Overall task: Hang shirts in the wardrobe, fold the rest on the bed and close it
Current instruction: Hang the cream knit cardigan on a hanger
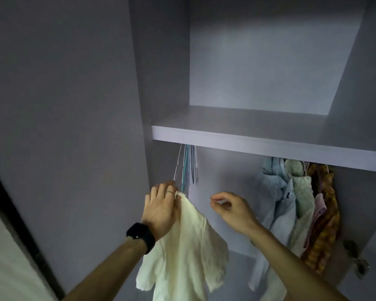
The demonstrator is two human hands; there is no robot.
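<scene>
A: Where was the cream shirt [182, 246]?
B: At 6 o'clock of the empty hangers [188, 168], its top pinched in the left grip [161, 205]. The right grip [230, 207] was loosely curled and empty, and probably needed to unhook one hanger first.

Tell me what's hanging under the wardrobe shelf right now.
Empty hangers at left; at right a light blue shirt, a pale green garment and an orange patterned garment. The shelf edge hides the rail.
</scene>
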